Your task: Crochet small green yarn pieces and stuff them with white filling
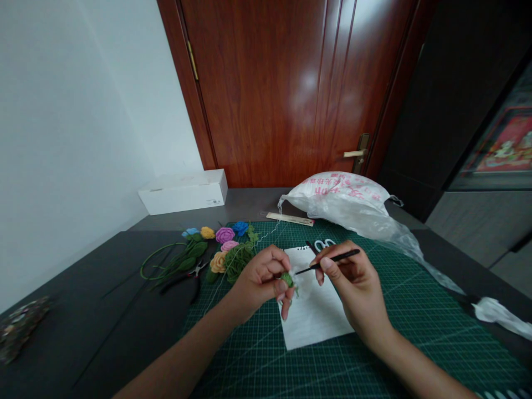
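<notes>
My left hand [260, 282] pinches a small piece of green crochet [286, 280] between thumb and fingers. My right hand [349, 282] grips a black-handled crochet hook [328, 261], whose tip reaches the green piece. Both hands are above a white sheet of paper [316, 316] lying on a green cutting mat [415, 310]. Scissors with white handles [324, 244] lie partly under the paper's far edge. Left of my left hand is a clump of green crochet [236, 261], with a white thread running away from it across the mat.
Crocheted flowers [224, 235] and leaves on wire stems lie on the dark table [103, 293], beside black-handled pliers [187, 280]. A white plastic bag [341, 194], a ruler [290, 219] and a white box [183, 192] stand beyond the mat, before a wooden door [270, 83].
</notes>
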